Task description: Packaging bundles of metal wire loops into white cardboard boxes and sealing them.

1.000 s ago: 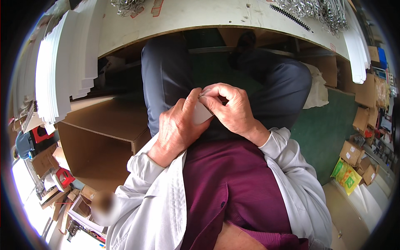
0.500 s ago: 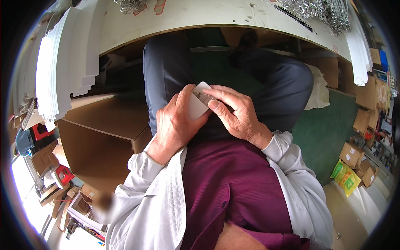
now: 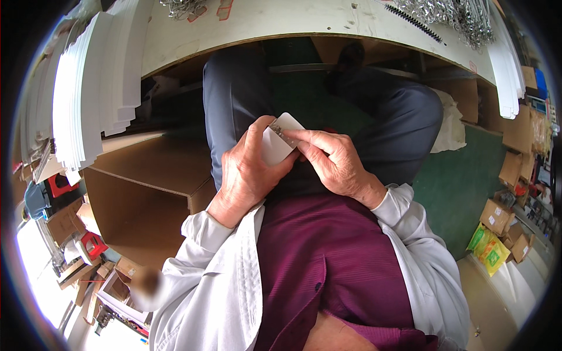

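A small white card with rounded corners lies tilted over my lap. Along its middle runs a row of small metal pieces, too fine to name. My left hand is closed around the card's left side, thumb along the upper edge. On the right, my right hand is closed at the card's other edge, its index fingertip on the face beside the metal row and the thumb bent below. The undersides of the fingers and the back of the card are hidden.
Ahead is a pale worktable bearing a heap of wire metal pieces and a black bristle brush. Stacked white sheets hang over its left end. An open cardboard box stands at my left; cartons sit far right.
My right index finger has straightened and shifted slightly, its other fingers have curled in, and more of the card and metal row shows. My left hand keeps its hold.
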### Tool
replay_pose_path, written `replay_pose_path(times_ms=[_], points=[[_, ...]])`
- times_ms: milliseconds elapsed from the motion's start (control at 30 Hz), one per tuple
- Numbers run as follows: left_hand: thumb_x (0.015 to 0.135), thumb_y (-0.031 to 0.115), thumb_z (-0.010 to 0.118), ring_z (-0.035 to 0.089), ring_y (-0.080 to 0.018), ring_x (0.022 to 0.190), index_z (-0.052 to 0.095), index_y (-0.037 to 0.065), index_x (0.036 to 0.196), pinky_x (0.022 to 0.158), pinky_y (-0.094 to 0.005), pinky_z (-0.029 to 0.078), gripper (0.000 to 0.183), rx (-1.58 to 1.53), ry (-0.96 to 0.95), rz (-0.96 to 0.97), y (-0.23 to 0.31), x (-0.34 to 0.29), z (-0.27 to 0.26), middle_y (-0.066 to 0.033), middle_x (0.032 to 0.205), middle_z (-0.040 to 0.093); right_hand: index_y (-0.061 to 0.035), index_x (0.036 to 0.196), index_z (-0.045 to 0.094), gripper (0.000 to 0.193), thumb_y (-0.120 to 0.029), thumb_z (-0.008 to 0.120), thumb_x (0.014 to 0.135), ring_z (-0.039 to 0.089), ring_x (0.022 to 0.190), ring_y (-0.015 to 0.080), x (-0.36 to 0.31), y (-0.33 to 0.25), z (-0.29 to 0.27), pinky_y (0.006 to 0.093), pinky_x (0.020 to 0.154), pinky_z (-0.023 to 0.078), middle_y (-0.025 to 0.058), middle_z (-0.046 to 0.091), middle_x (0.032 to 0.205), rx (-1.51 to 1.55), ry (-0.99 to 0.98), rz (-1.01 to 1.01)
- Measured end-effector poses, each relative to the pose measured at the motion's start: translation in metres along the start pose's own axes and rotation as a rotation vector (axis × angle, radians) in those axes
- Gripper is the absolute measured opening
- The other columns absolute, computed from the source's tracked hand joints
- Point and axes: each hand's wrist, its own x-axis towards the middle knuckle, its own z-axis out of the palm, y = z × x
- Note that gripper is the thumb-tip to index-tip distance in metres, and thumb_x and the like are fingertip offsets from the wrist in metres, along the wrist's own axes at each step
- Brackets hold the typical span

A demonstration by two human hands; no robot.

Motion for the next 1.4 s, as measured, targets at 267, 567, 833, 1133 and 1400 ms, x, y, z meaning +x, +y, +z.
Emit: replay_pose_path(times_ms=[267,567,833,1133,1400], points=[[0.075,0.018,0.091,0.076,-0.0343,0.088,0.055,0.010,0.130,0.074,-0.0408,0.063,0.067,-0.059,-0.011,0.007,0.004,0.001,-0.001,-0.0178,0.103,0.074,0.0014,0.121,0.070,0.022,-0.003,0.064,0.101,0.072,0.079,0.0131,-0.002,-0.005,0.002,0.0274,0.072,0.057,0.0141,0.076,0.089,0.076,0.111,0.159],[0.077,0.016,0.085,0.074,-0.0360,0.093,0.055,0.012,0.127,0.071,-0.0453,0.061,0.058,0.019,-0.082,0.060,-0.005,0.001,0.003,-0.0150,0.107,0.070,0.0034,0.106,0.071,0.016,0.002,0.074,0.090,0.070,0.067,0.0212,0.004,0.007,0.011,0.0315,0.062,0.054,0.0138,0.074,0.084,-0.404,0.178,-0.184],[0.079,0.019,0.085,0.075,-0.0378,0.084,0.049,0.008,0.127,0.071,-0.0458,0.061,0.061,0.027,-0.042,-0.032,-0.002,-0.001,0.007,-0.0168,0.096,0.073,0.0042,0.098,0.075,0.015,-0.009,0.068,0.098,0.073,0.069,0.0296,0.010,0.004,0.014,0.0347,0.061,0.055,0.0174,0.073,0.080,-0.125,0.164,-0.010],[0.077,0.020,0.087,0.075,-0.0384,0.084,0.052,0.004,0.127,0.071,-0.0463,0.061,0.063,0.091,0.014,-0.020,-0.006,0.000,0.013,-0.0185,0.097,0.073,0.0024,0.097,0.077,0.015,-0.012,0.075,0.095,0.073,0.077,0.0152,0.015,0.004,0.021,0.0287,0.068,0.056,0.0154,0.076,0.086,0.173,0.177,0.269],[0.076,0.020,0.087,0.074,-0.0381,0.089,0.053,0.002,0.124,0.072,-0.0457,0.061,0.062,0.113,0.008,-0.096,-0.006,-0.002,0.012,-0.0188,0.100,0.073,0.0053,0.105,0.075,0.021,-0.013,0.076,0.094,0.076,0.084,0.0223,0.017,0.011,0.028,0.0313,0.073,0.058,0.0170,0.077,0.094,-0.141,0.191,-0.069]])
